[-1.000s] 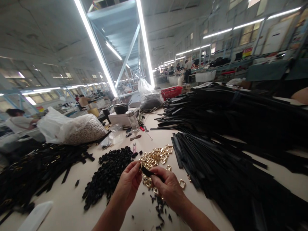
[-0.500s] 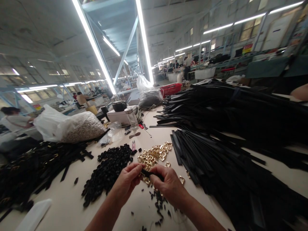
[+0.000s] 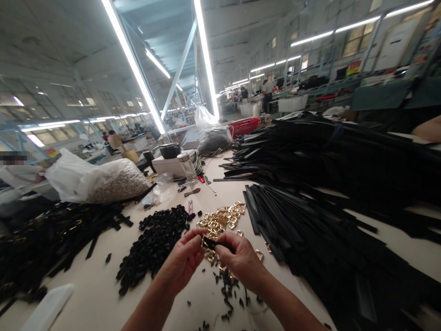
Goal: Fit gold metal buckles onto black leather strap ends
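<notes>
In the middle of the head view, my right hand [image 3: 239, 257] is closed around a short black strap [image 3: 211, 243], thumb on top. My left hand [image 3: 186, 255] pinches a gold buckle [image 3: 202, 240] at the strap's left end. How the strap runs through the buckle is hidden by my fingers. Just beyond my hands lies a pile of gold buckles [image 3: 222, 219]. Left of it is a heap of small black loops [image 3: 151, 243]. Black scraps [image 3: 227, 289] are scattered on the table below my right hand.
Long black strips [image 3: 292, 230] cover the right side. Finished-looking black straps [image 3: 51, 234] are heaped at left, beside a stuffed plastic bag [image 3: 103, 181]. Pink snips [image 3: 190, 207], a glass jar [image 3: 187, 168] and a red basket [image 3: 244, 127] stand farther back. Another person's arm [image 3: 429, 129] shows at right.
My left fingers have opened out slightly around the buckle, and more of the black strap shows between my hands. The piles look the same.
</notes>
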Motion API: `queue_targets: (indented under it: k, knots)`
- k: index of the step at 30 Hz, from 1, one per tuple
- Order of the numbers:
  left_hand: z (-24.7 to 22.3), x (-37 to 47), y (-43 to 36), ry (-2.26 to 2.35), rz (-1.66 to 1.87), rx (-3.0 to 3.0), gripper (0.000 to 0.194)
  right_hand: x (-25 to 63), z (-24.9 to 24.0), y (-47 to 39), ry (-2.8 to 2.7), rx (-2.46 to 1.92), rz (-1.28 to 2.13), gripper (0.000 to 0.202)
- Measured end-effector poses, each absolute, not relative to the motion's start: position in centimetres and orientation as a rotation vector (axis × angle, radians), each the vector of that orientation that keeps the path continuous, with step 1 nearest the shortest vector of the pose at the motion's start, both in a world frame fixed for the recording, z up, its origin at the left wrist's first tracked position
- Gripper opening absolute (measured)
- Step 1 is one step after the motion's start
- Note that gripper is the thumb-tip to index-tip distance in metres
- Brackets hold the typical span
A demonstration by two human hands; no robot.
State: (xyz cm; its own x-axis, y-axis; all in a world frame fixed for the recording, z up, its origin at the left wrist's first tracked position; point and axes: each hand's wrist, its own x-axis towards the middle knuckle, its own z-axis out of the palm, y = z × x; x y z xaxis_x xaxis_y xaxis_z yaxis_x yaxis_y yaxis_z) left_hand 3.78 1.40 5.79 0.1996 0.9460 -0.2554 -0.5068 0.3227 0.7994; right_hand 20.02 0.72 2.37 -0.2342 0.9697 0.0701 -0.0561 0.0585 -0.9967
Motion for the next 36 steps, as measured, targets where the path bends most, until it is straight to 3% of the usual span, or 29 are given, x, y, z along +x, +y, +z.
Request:
queue_targets:
  k: [7, 13, 21, 26, 36]
  knots:
    - [4.7, 4.1, 1.1, 0.918, 1.124, 0.756, 0.025, 20.1, 3.0, 0.3, -1.469, -1.022, 1.28, 0.013]
    - [3.8, 3.0, 1.1, 0.768, 1.003, 0.49, 0.025, 21.0, 4.2, -0.1, -1.615, -0.976, 1.483, 0.02]
    - [2.8, 3.2, 0.9, 0.787, 1.03, 0.536, 0.026, 20.1, 4.0, -0.3, -1.718, -0.982, 1.104, 0.018]
    - [2.6, 3.4, 1.0, 0.764, 1.014, 0.569, 0.016, 20.0, 3.7, -0.3, -1.72, -1.003, 1.122, 0.019]
    - [2.2, 3.9, 0.6, 0.803, 1.029, 0.684, 0.013, 20.5, 3.0, 0.3, -1.702, -1.102, 1.229, 0.025]
